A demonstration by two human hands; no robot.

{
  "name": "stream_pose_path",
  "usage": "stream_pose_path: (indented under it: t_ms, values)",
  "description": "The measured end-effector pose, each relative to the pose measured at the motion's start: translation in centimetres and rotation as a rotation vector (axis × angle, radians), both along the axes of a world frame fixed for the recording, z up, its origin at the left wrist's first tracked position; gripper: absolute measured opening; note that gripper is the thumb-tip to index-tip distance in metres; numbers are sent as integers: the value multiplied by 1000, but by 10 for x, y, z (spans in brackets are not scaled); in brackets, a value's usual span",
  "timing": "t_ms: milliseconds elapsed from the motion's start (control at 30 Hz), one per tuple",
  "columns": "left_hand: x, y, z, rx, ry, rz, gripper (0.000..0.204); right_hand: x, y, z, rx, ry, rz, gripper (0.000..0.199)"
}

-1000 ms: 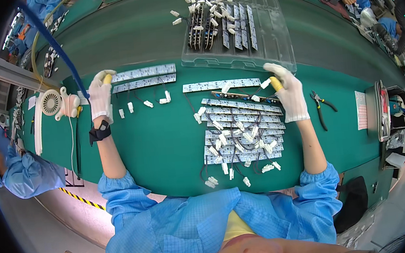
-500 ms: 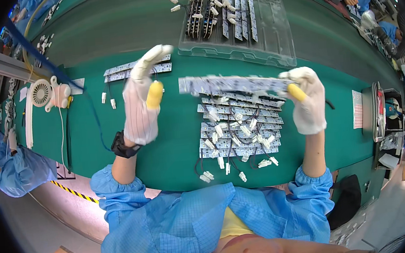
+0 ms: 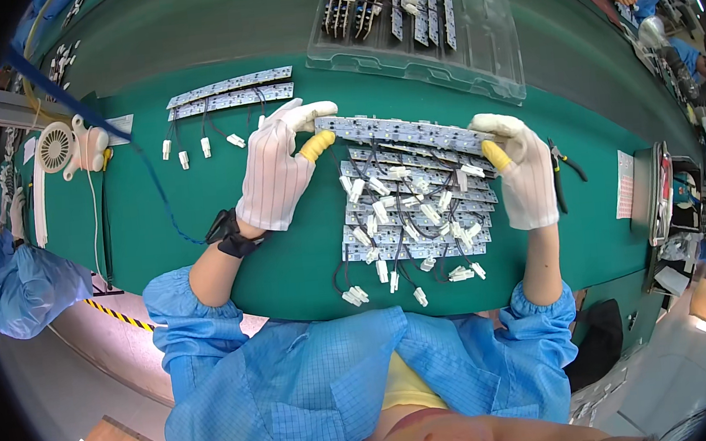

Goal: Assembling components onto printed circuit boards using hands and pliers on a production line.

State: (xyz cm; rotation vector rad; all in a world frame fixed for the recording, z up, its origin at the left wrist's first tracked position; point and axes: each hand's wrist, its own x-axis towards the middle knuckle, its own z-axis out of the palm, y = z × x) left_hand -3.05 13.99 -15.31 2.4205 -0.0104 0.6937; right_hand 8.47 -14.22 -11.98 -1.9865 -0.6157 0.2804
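Note:
A long LED circuit board strip (image 3: 404, 133) is held level above the green mat, lamps facing me. At its left end, my left hand (image 3: 270, 181) pinches it between fingers and a thumb in a yellow finger cot. My right hand (image 3: 528, 182), gloved in striped white with a yellow cot on its thumb too, grips the other end. Just below lies a row of similar strips (image 3: 481, 247), overlapping, with dark wires and white connectors (image 3: 430, 213) spread over them. Two more wired strips (image 3: 230, 86) rest farther off, beyond my left hand.
A clear plastic tray (image 3: 416, 75) with upright board strips stands at the far side. Right of my right hand lie dark-handled pliers (image 3: 568, 166). A small white fan (image 3: 70, 149) and a blue hose (image 3: 152, 175) are at the left. Other people work beyond the bench.
My left hand has moved right and closed on the strip's left end, which hung free before. The right hand keeps its grip, slightly lower and farther left.

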Motion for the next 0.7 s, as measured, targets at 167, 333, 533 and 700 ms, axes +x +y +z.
stream_pose_path:
  t_ms: [167,333,533,700]
  values:
    - [-16,-8,27,-962,-51,-370,46,-18,-7,12,684,131,-7,23]
    - [-19,-9,26,-960,-44,-272,40,-18,-5,13,474,17,-103,20]
    - [-6,-9,12,-127,18,-50,32,-3,-5,2,246,-103,-64,17]
    - [-14,-11,18,-451,104,-158,33,2,-9,16,-218,-617,100,17]
